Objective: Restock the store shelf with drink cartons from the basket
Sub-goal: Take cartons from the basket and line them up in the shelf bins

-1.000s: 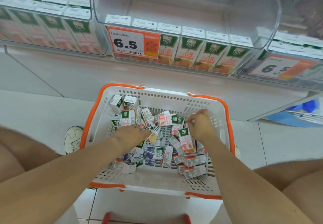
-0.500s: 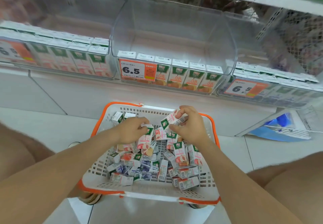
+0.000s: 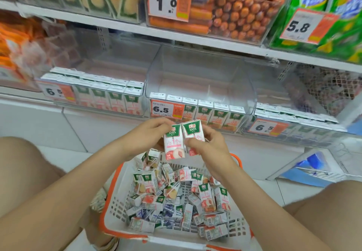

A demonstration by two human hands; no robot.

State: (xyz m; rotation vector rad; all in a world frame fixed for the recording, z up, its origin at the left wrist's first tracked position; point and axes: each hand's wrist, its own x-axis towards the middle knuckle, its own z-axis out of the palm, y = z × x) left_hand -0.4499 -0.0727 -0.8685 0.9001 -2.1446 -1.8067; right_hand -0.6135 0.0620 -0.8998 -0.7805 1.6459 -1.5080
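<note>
My left hand [image 3: 148, 135] grips a peach carton [image 3: 174, 145] upright, fingers curled round its left side; my right hand [image 3: 210, 146] pinches a second carton [image 3: 193, 131], which touches the first at its three o'clock; both hang above the basket [image 3: 121, 184] at six o'clock, heaped with loose cartons [image 3: 176, 198]; at twelve o'clock stands the clear shelf bin [image 3: 199, 78], one row of cartons [image 3: 217, 113] along its front.

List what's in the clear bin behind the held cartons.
The clear bin holds one front row of green-topped cartons, bare floor behind. Its 6.5 price tag hides the two leftmost cartons' fronts.
</note>
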